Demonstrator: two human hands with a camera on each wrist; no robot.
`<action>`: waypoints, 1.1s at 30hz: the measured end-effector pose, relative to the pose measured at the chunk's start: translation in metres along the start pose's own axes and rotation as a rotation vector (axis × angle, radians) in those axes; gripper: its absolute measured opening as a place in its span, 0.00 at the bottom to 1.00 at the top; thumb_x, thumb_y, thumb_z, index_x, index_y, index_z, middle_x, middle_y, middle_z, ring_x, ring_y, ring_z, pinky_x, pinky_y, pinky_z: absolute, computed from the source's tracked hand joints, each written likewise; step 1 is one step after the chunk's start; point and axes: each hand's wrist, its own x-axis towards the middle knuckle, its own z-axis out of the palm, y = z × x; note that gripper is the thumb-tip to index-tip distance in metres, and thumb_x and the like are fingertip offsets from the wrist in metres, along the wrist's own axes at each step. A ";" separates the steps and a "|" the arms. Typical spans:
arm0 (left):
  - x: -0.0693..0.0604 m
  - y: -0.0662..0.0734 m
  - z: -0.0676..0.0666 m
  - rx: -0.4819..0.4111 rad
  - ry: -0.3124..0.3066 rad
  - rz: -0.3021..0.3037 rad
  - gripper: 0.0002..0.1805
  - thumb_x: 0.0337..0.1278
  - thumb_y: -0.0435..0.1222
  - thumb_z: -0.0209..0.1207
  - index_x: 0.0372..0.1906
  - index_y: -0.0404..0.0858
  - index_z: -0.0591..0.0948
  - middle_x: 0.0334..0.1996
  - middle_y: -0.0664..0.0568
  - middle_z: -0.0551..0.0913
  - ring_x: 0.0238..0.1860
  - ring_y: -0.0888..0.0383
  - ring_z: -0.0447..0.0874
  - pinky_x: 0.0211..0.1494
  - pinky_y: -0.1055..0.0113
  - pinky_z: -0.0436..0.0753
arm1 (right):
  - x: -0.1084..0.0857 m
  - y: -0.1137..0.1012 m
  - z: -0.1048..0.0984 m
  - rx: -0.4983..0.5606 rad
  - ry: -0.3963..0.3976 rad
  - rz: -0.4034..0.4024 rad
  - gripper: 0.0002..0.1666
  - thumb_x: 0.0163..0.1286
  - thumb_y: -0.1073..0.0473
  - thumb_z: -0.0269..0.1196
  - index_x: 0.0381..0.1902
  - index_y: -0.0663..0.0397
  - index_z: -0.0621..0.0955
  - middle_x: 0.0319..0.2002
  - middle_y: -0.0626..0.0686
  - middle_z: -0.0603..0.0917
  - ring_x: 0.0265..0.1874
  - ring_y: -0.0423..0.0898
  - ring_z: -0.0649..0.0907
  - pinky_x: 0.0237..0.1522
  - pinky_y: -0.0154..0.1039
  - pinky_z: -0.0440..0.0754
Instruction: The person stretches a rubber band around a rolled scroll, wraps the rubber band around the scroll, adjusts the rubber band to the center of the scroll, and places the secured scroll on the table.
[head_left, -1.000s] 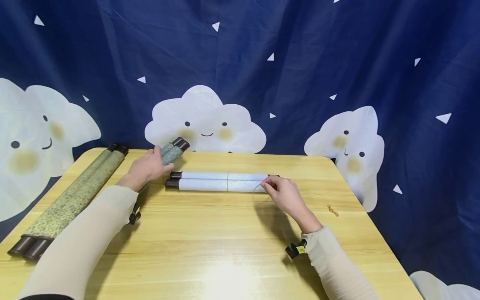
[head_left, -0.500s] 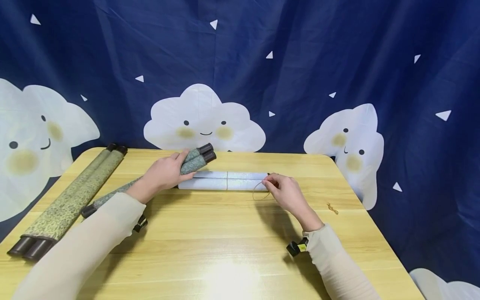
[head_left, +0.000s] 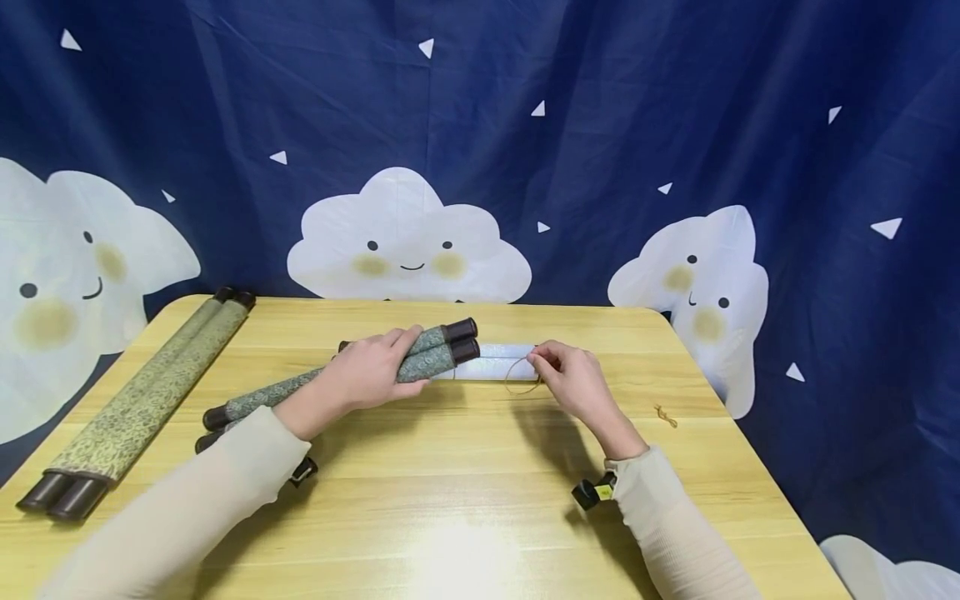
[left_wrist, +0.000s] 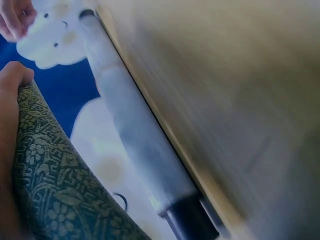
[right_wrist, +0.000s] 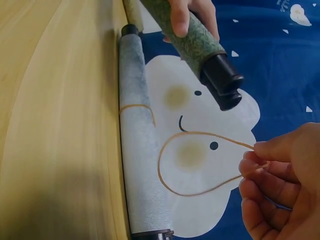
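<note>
My left hand [head_left: 367, 369] grips a green patterned double-roll scroll [head_left: 427, 352] with dark end knobs, held tilted above the table. The same green scroll [left_wrist: 60, 180] fills the lower left of the left wrist view. Between thumb and fingertips my right hand [head_left: 573, 379] pinches a thin tan rubber band [right_wrist: 185, 194], which hangs as an open loop. Behind both hands lies a white scroll [head_left: 495, 367] with a band [right_wrist: 136, 106] round its middle. The green scroll's right end hides part of the white one in the head view.
A yellow-green patterned scroll [head_left: 150, 392] lies along the table's left side. Several tan bands [head_left: 665, 417] lie in a small bunch on the right of the wooden table [head_left: 450, 475]. A blue curtain [head_left: 600, 100] with clouds hangs behind the far edge.
My left hand has carried the green scroll from the far left towards the right, in front of the white scroll. The right hand with its rubber band has hardly moved.
</note>
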 end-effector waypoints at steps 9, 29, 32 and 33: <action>0.001 0.031 -0.001 -0.034 -0.079 0.060 0.49 0.59 0.67 0.50 0.72 0.33 0.63 0.58 0.37 0.77 0.47 0.42 0.83 0.47 0.51 0.84 | 0.007 -0.005 -0.004 0.007 0.083 0.013 0.09 0.71 0.54 0.62 0.36 0.52 0.85 0.24 0.45 0.83 0.22 0.41 0.79 0.28 0.40 0.77; 0.014 0.060 0.011 -0.132 -0.189 0.018 0.51 0.55 0.71 0.49 0.73 0.39 0.63 0.63 0.39 0.74 0.49 0.42 0.82 0.56 0.51 0.80 | 0.018 -0.023 -0.001 0.110 -0.013 -0.069 0.09 0.72 0.54 0.62 0.37 0.50 0.86 0.24 0.44 0.81 0.21 0.43 0.74 0.25 0.39 0.73; 0.015 0.058 0.010 -0.139 -0.176 -0.008 0.51 0.55 0.71 0.50 0.73 0.38 0.63 0.63 0.39 0.74 0.51 0.41 0.82 0.56 0.50 0.80 | 0.015 -0.022 -0.001 0.177 -0.025 -0.063 0.08 0.71 0.55 0.62 0.37 0.51 0.86 0.27 0.46 0.83 0.23 0.43 0.76 0.26 0.38 0.74; 0.015 0.058 0.010 -0.139 -0.171 -0.012 0.51 0.55 0.71 0.50 0.73 0.39 0.63 0.63 0.40 0.74 0.51 0.41 0.81 0.56 0.50 0.80 | 0.014 -0.022 -0.002 0.190 -0.023 -0.062 0.08 0.71 0.55 0.62 0.37 0.52 0.85 0.29 0.47 0.83 0.23 0.44 0.76 0.26 0.38 0.74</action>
